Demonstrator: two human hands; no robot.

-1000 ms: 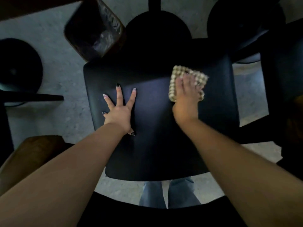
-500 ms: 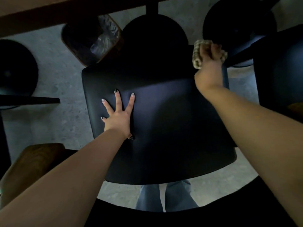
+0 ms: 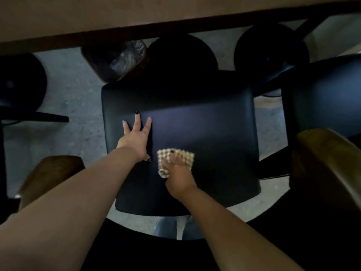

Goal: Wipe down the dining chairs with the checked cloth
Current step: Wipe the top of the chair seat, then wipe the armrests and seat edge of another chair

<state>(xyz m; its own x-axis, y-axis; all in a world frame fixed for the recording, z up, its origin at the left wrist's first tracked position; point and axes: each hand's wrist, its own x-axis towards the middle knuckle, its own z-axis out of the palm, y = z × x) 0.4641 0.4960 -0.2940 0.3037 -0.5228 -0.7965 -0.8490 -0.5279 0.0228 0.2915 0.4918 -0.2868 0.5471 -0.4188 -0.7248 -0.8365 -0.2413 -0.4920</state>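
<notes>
A black padded dining chair seat (image 3: 214,130) fills the middle of the head view. My left hand (image 3: 134,137) rests flat on the seat's left part, fingers spread. The beige checked cloth (image 3: 186,155) lies on the seat just right of my left wrist, toward the near side. My right hand (image 3: 178,178) presses down on it with fingers stretched across its top. One corner of the cloth bunches up beside my thumb. The cloth and right hand are slightly blurred.
A brown table edge (image 3: 136,18) runs across the top. Under it stand a lined waste bin (image 3: 117,61) and round black table bases (image 3: 181,59). Another dark chair (image 3: 322,94) is at the right. Wooden chair-back parts (image 3: 322,157) flank me.
My right hand swept the cloth from the seat's middle right out to the far right corner, then back to the near middle. The left hand stayed put.
</notes>
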